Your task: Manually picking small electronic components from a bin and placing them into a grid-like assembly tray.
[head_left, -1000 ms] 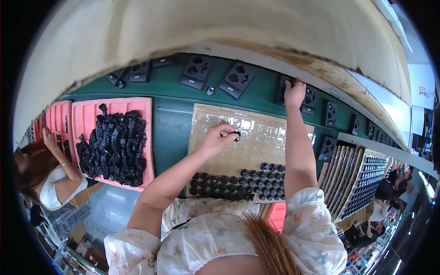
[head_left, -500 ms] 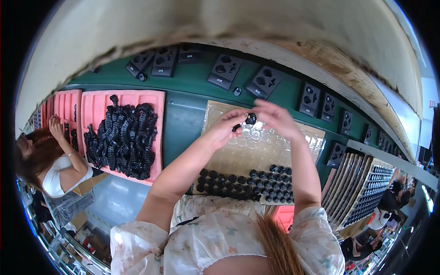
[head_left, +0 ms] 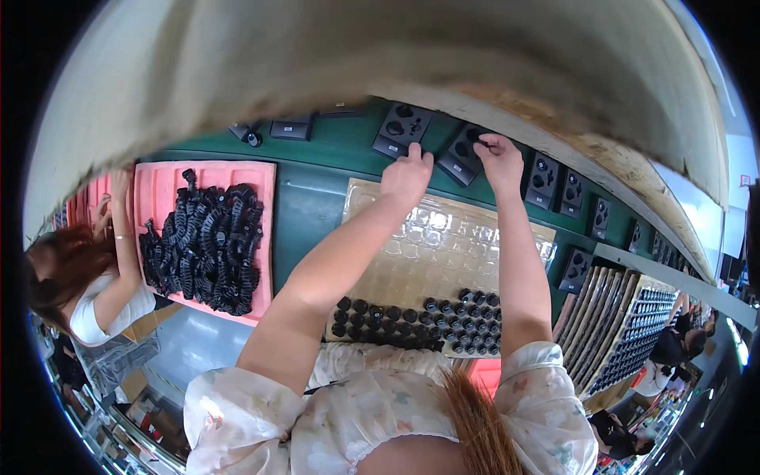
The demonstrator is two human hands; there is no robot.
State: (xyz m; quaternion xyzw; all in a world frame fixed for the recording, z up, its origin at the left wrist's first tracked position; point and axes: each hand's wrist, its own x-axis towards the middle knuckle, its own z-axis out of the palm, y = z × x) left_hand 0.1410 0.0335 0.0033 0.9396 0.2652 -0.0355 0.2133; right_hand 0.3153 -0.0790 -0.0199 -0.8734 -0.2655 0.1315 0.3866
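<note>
My left hand (head_left: 407, 179) reaches to the far side of the tray, fingers bent down at the front edge of a black box (head_left: 402, 131) with cut-out recesses. What lies under those fingers is hidden. My right hand (head_left: 501, 161) is at the upper right part of a second such box (head_left: 462, 155), thumb and fingers pinched together over a recess. Something small and dark shows at its fingertips, too small to name. Nearer to me is a clear moulded tray (head_left: 419, 261) with rows of round black parts (head_left: 380, 317) in its near portion.
Left, a pink tray (head_left: 267, 237) bears a heap of black ribbed pieces (head_left: 207, 245); a person (head_left: 111, 293) works beyond it. More black boxes (head_left: 542, 180) stand along the green bench (head_left: 305, 194). At right are upright stacked trays (head_left: 609, 328). A pale board (head_left: 443, 47) hangs across the top.
Both hands have moved from above the tray, where my left hand held a small black round part, out to the boxes. The hands are farther apart. The person at left has raised an arm.
</note>
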